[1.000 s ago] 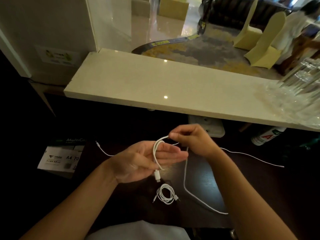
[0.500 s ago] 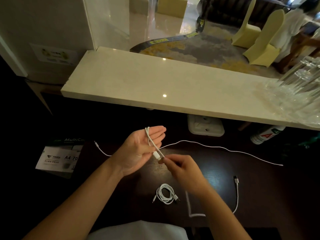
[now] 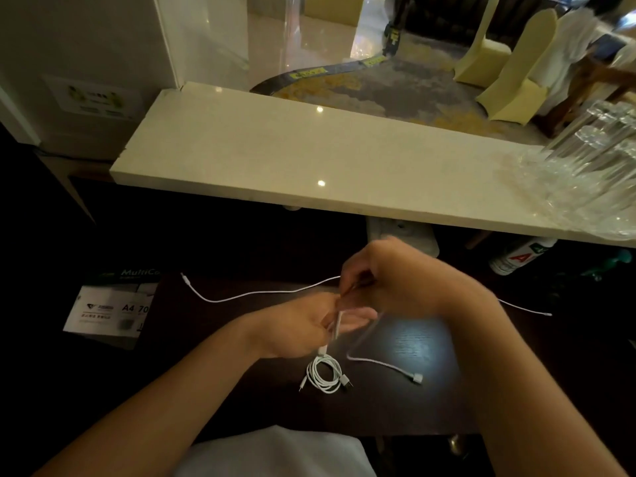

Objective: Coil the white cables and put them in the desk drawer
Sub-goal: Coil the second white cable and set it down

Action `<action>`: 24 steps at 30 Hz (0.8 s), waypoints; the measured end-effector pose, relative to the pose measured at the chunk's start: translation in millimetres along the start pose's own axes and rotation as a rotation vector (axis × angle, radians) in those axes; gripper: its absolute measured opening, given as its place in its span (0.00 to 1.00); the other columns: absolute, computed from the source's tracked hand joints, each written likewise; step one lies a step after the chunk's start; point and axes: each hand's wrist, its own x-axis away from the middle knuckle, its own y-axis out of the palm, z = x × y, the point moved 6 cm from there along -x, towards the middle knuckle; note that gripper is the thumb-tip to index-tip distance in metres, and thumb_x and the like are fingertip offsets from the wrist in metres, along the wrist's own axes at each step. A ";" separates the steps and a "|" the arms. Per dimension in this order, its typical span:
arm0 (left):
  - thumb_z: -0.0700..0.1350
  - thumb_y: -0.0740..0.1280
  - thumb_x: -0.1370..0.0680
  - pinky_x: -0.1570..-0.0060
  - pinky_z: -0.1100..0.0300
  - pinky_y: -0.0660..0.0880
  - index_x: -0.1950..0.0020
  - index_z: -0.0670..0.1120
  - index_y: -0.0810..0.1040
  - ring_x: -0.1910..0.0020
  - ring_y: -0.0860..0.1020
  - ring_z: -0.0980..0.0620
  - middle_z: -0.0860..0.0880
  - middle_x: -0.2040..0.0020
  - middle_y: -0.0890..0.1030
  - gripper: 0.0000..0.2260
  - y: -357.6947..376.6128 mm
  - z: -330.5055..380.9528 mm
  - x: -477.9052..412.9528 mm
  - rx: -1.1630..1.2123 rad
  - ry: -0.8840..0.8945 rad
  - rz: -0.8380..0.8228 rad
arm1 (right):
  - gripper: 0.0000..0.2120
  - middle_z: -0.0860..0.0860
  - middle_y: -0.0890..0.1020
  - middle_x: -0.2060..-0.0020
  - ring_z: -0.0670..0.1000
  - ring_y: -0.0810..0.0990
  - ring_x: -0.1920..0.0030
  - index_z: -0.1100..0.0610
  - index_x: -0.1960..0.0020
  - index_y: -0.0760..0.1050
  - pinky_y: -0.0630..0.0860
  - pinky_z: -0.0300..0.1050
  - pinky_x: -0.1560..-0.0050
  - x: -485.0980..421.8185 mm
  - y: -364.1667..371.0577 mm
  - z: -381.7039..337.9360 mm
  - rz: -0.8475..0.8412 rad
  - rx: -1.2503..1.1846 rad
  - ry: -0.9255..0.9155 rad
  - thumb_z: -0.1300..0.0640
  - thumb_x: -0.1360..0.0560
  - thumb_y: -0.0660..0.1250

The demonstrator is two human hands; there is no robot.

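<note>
1. A finished coiled cable (image 3: pixel 324 375), thin, white and round-looped, lies on the dark wood-grain desk (image 3: pixel 423 342) just below the hands.
2. The loose cable (image 3: pixel 383 365) being wound trails across the desk to a blocky plug at its right end.
3. The left hand (image 3: pixel 303 325) lies palm-up, fingers loosely curled around several white strands of it.
4. The right hand (image 3: pixel 395 280) hovers just above, fingertips pinched on the same cable.
5. A third cable (image 3: pixel 247 296) stretches straight behind them.
6. Farther back runs a glossy cream stone counter (image 3: pixel 275 153).
</note>
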 end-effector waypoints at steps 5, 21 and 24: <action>0.16 0.49 0.31 0.25 0.44 0.58 0.30 0.28 0.63 0.27 0.66 0.35 0.29 0.28 0.66 0.29 5.7 25.0 24.8 0.372 0.228 -0.211 | 0.08 0.50 0.82 0.70 0.46 0.77 0.69 0.58 0.61 0.83 0.73 0.36 0.66 -10.6 16.7 41.4 0.078 -0.802 0.051 0.53 0.33 0.77; 0.20 0.54 0.26 0.28 0.57 0.61 0.24 0.37 0.58 0.25 0.63 0.48 0.41 0.24 0.64 0.32 -56.3 18.0 16.0 0.498 0.311 0.401 | 0.13 0.47 0.70 0.76 0.44 0.65 0.75 0.55 0.60 0.81 0.63 0.35 0.73 35.9 103.6 21.9 0.294 -0.922 0.378 0.56 0.20 0.64; 0.22 0.54 0.23 0.26 0.58 0.58 0.23 0.40 0.57 0.24 0.61 0.52 0.44 0.22 0.61 0.30 -46.0 11.1 12.8 0.239 0.208 0.370 | 0.08 0.51 0.80 0.70 0.43 0.74 0.71 0.54 0.57 0.81 0.70 0.35 0.68 46.3 64.1 9.2 0.240 -0.454 0.259 0.54 0.22 0.67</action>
